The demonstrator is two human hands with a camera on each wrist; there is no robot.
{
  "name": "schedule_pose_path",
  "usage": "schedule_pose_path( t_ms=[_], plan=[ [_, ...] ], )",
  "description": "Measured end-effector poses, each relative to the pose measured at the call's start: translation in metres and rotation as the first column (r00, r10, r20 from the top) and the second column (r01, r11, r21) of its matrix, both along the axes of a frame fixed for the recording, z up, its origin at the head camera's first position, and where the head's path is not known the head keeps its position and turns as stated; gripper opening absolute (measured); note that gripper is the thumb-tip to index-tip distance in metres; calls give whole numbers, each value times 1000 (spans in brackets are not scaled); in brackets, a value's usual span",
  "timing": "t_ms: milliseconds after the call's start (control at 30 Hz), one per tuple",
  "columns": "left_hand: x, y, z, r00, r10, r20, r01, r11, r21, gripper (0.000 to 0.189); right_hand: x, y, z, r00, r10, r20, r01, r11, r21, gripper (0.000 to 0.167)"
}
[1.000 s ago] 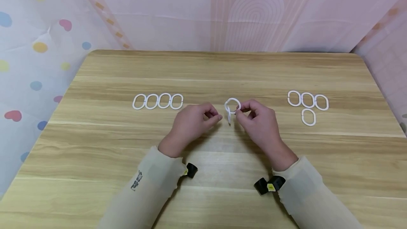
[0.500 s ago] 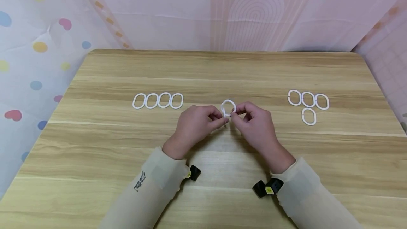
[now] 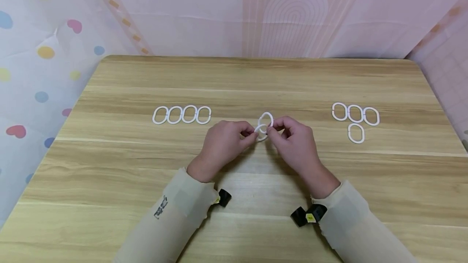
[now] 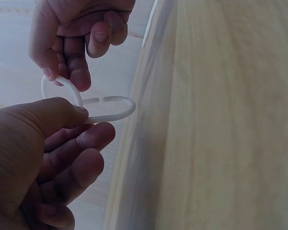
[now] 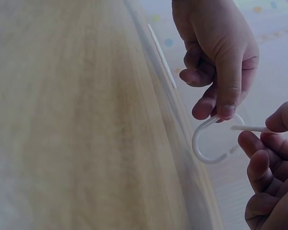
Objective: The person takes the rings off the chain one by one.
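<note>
Two white oval plastic links hang hooked through each other between the hands, above the middle of the table. My left hand (image 3: 226, 139) pinches one link (image 4: 115, 116) between thumb and forefinger; a small gap in its rim shows in both wrist views. With thumb and fingertip, my right hand (image 3: 297, 139) pinches the other link (image 3: 267, 113), which stands higher in the head view. The left thumb hides part of the spot where the links cross in the left wrist view. Fingertips of the two hands are close but apart.
On the wooden table (image 3: 241, 222), a row of several white links (image 3: 168, 115) lies to the left. Several more links (image 3: 348, 112) lie at the right, with one link (image 3: 349, 133) just below them. A patterned cloth (image 3: 204, 15) hangs behind the table's far edge.
My left hand has moved right and taken hold of the dangling link, swinging it up. My right hand has shifted slightly left with its link, which has turned.
</note>
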State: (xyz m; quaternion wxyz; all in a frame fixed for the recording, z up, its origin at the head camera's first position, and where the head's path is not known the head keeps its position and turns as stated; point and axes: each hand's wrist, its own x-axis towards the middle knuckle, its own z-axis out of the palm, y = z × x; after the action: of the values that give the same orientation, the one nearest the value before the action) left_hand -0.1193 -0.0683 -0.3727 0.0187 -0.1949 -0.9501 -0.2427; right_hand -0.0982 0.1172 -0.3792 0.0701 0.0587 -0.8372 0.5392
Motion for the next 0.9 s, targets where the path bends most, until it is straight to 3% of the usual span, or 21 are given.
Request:
schedule_pose_path(
  t_ms=[200,367,633,900],
  plan=[
    [0,-1,0,1000,10,-18,-10,1000,1,9,-1,1,0,999,6,33,-5,1000,-23,7],
    [-1,-1,0,999,6,-38,-5,1000,22,9,-4,3,-3,994,28,104,-16,994,-112,11],
    [-1,-2,0,998,22,-54,-21,1000,15,10,-9,6,-7,966,61,250,3,969,-248,16],
    [-2,-4,0,996,38,-86,-36,999,27,10,-11,7,-7,943,81,322,29,947,-321,16]
  ],
)
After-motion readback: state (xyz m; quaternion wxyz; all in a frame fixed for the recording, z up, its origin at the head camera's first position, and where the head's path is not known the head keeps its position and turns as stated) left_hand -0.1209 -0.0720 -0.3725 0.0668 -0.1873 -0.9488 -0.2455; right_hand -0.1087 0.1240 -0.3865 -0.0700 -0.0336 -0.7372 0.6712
